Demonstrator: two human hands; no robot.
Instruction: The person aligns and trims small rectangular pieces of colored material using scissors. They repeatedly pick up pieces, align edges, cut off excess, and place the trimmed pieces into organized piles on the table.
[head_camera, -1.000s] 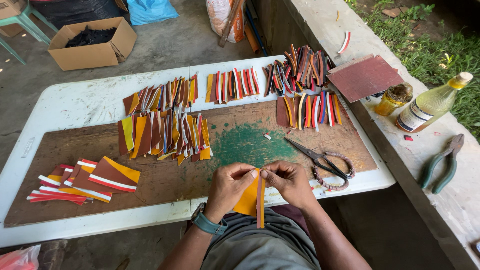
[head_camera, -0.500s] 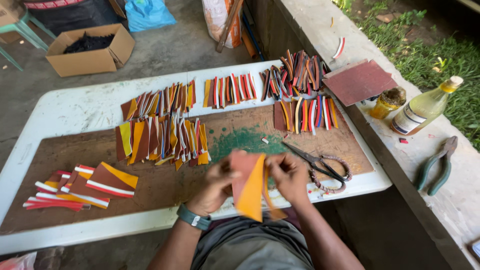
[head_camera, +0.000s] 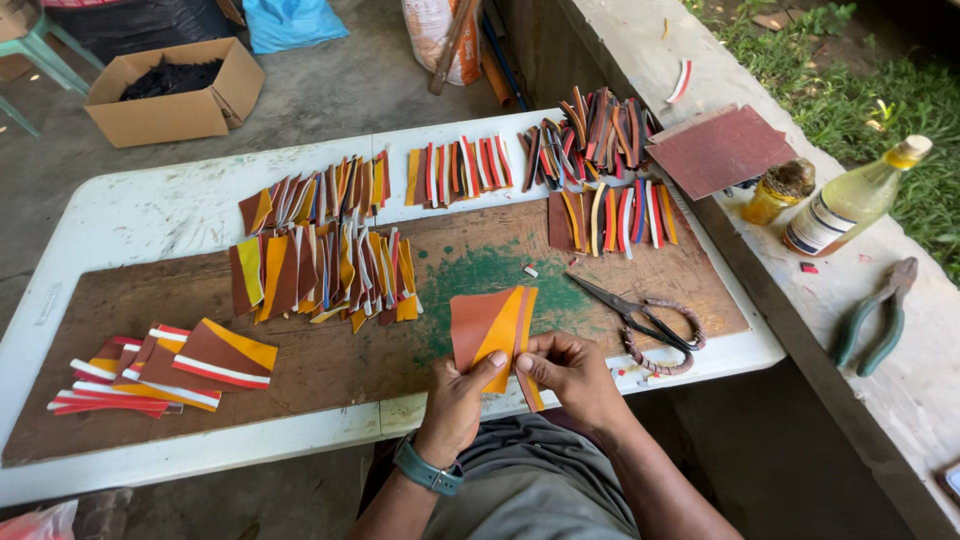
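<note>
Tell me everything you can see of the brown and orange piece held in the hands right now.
The brown and orange piece is a flat, thin panel of joined strips that looks like leather or vinyl: a wide brown section on its left, an orange wedge in the middle, and narrower brown and orange strips on its right. It is held roughly upright, slightly tilted, above the near edge of the brown work board. The left hand pinches its lower edge with the thumb on its face; the right hand grips the lower right strips.

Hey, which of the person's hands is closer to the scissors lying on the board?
Right. The right hand sits just beside the scissors, which lie slightly up and to its right. The left hand is farther, on the other side of the orange and brown piece that both hands hold.
</note>
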